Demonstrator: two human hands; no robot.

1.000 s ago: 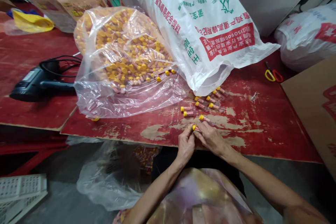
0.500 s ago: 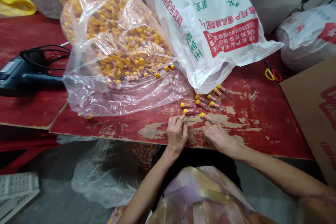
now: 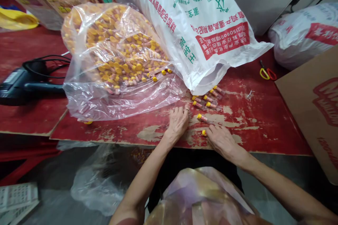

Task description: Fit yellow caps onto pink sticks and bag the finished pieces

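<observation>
My left hand (image 3: 179,122) rests on the red table, fingers bent down together; what lies beneath them is hidden. My right hand (image 3: 222,141) grips a small tube with a yellow cap (image 3: 204,133), and only the cap pokes out past the fingers. Just above that hand, another yellow-capped tube (image 3: 203,117) with a printed label lies loose. Farther back is a group of several similar tubes (image 3: 208,104). A clear plastic bag (image 3: 126,103) full of such tubes lies up and to the left of my hands.
A big white printed sack (image 3: 182,10) stands behind the loose tubes. On the left lies a dark heat gun (image 3: 16,86) with its cord. Scissors (image 3: 268,74) with red and yellow handles sit near a cardboard box (image 3: 311,95) at right. The table's front edge (image 3: 264,152) runs beneath my wrists.
The two tubes that lay near my left fingertips no longer show, and that hand now covers more table. My right hand has moved slightly down, a yellow cap now showing at its fingers.
</observation>
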